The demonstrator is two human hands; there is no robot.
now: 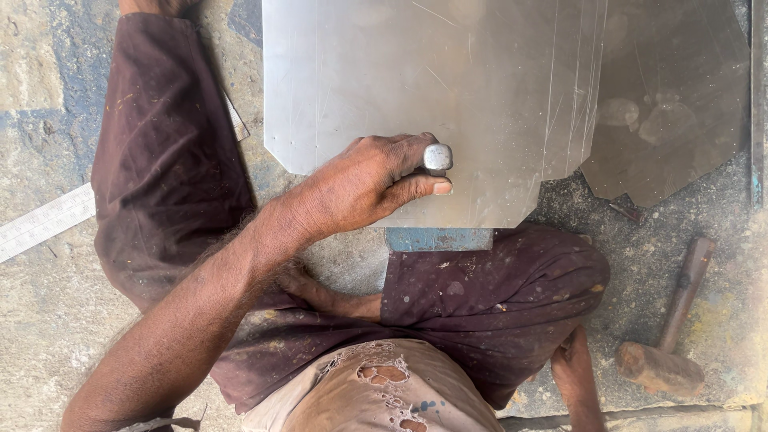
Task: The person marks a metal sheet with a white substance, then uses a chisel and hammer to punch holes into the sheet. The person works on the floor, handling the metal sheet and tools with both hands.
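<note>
On a rough concrete floor (48, 320), the left hand (364, 184) has its grip clamped on a short metal tool (437, 158), pressed near the metal sheet's (416, 72) lower edge. The right hand (572, 368) rests beside a hammer (668, 336), its grip unclear.

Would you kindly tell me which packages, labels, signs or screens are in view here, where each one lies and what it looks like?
There are no packages, labels, signs or screens.
The only marked thing is a ruler: a long, flat, pale strip with printed graduations, lying slantwise on the floor at the left edge, beside the person's trouser leg.
</note>
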